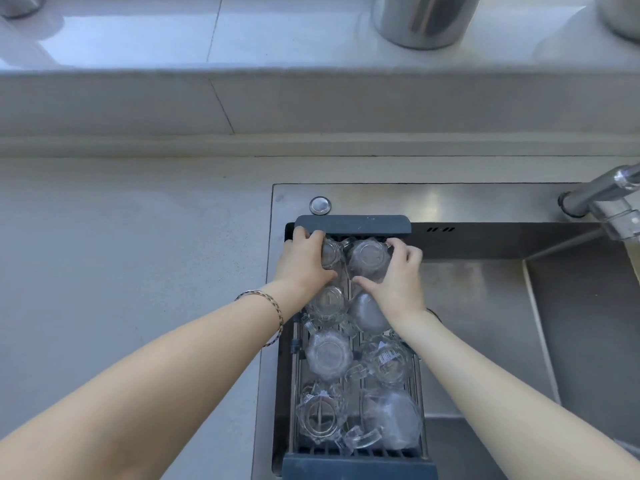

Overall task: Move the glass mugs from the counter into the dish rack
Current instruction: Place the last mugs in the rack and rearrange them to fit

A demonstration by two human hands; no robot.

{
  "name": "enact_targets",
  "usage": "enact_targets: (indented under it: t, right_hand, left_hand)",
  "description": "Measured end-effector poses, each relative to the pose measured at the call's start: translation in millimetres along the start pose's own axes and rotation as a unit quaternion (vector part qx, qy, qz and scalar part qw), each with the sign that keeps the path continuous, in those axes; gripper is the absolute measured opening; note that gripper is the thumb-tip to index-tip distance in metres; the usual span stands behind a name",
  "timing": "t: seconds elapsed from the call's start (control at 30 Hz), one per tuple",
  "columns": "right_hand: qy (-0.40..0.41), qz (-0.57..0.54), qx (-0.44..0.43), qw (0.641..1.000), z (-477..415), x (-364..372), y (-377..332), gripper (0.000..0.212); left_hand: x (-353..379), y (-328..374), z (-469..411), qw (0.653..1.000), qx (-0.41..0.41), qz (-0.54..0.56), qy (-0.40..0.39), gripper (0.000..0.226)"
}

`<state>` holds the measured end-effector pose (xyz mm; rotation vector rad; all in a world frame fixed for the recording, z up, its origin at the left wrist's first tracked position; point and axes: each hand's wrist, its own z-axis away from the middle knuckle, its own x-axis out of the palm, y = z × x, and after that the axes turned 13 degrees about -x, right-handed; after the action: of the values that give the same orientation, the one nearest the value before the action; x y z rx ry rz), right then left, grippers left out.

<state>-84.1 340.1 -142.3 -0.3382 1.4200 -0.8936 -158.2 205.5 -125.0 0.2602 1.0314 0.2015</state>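
Note:
A dark blue dish rack (353, 224) spans the left end of the steel sink. Several clear glass mugs stand upside down in it in two rows. At the rack's far end, my left hand (303, 259) grips the far-left mug (331, 253). Beside it, my right hand (400, 277) grips the far-right mug (367, 259). The two held mugs touch each other. Nearer to me sit more mugs, such as one with a barcode label (387, 360) and one at the near left (320, 415).
Grey counter (131, 271) stretches to the left of the sink. The steel sink basin (485, 306) lies to the right, with a chrome faucet (609, 199) at the far right. A round metal cap (320, 205) sits behind the rack. Metal canisters (424, 19) stand on the back ledge.

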Motion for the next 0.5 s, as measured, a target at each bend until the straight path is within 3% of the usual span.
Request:
enact_targets:
  t: [0.2,0.37,0.43,0.5]
  right_hand:
    - [0.031,-0.075,0.054,0.995,7.5,4.4,6.9,0.067]
    - [-0.031,-0.157,0.067,0.985,9.0,-2.7,11.7,0.077]
    - [-0.051,-0.174,0.070,0.981,16.0,-11.4,13.0,0.078]
    - [-0.061,-0.116,0.047,0.990,29.4,-21.6,15.7,0.075]
  left_hand:
    - [10.3,-10.3,5.9,0.995,0.064,-0.052,0.062,0.058]
    - [6.5,-6.0,8.4,1.000,0.010,0.016,0.016,0.056]
    - [-1.2,-6.7,14.5,0.998,0.049,-0.001,0.034,0.054]
    - [-7.7,-11.3,27.0,0.991,0.129,-0.012,0.036,0.058]
